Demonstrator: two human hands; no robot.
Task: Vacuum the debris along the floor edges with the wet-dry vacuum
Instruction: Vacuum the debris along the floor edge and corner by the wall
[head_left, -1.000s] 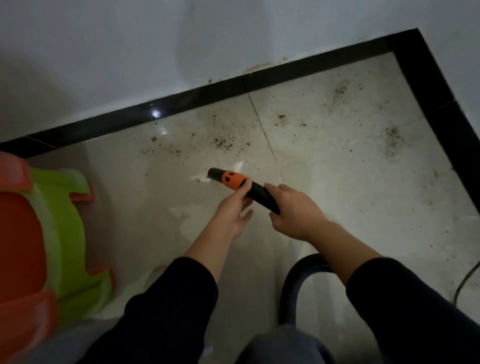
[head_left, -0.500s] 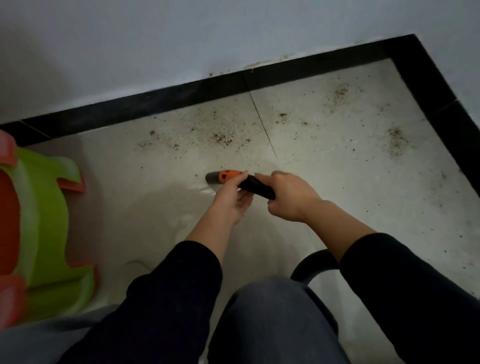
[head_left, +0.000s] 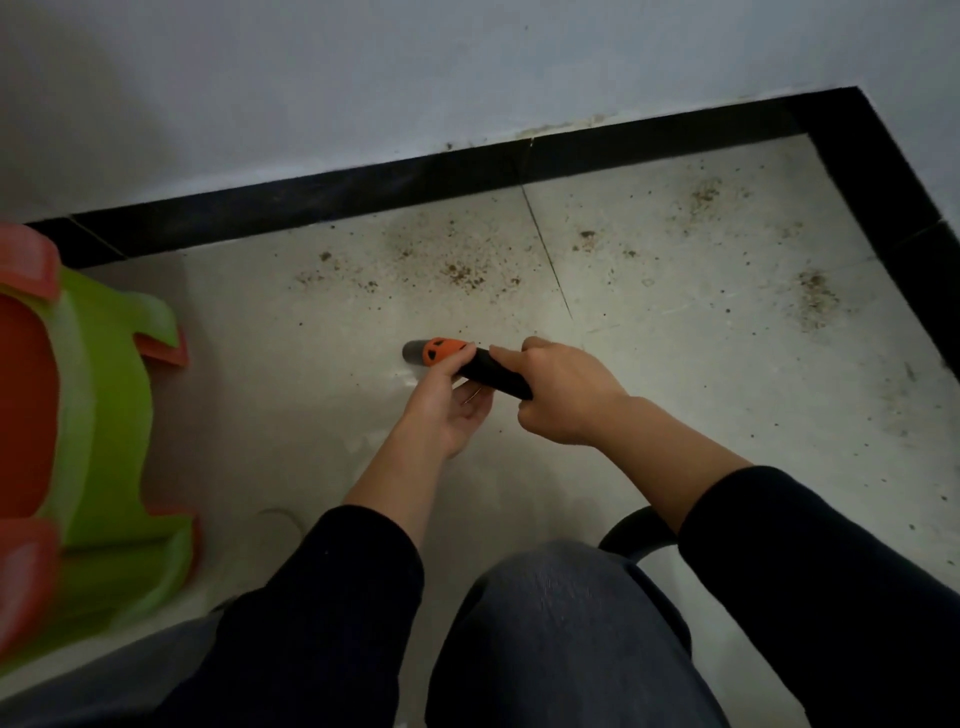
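Starting at the left, a green and orange stool (head_left: 109, 395) stood well clear of the work. The vacuum nozzle (head_left: 444, 351) lay low over the pale floor (head_left: 270, 374), its long axis running from the grip at lower right to the grey tip at upper left, roughly along the black baseboard (head_left: 311, 202), not toward it. The left hand (head_left: 449, 410) pinched the orange collar, thumb on top and fingers curled beneath. The right hand (head_left: 566, 400) was wrapped round the black grip, with the hose (head_left: 631, 535) looping behind it. The debris (head_left: 462, 275) lay beyond the tip, toward the wall, with more scattered rightward into the corner, so the tip likely needed swinging wallward. Against a second earlier, the nozzle sat flatter and the left fingers had closed under it.
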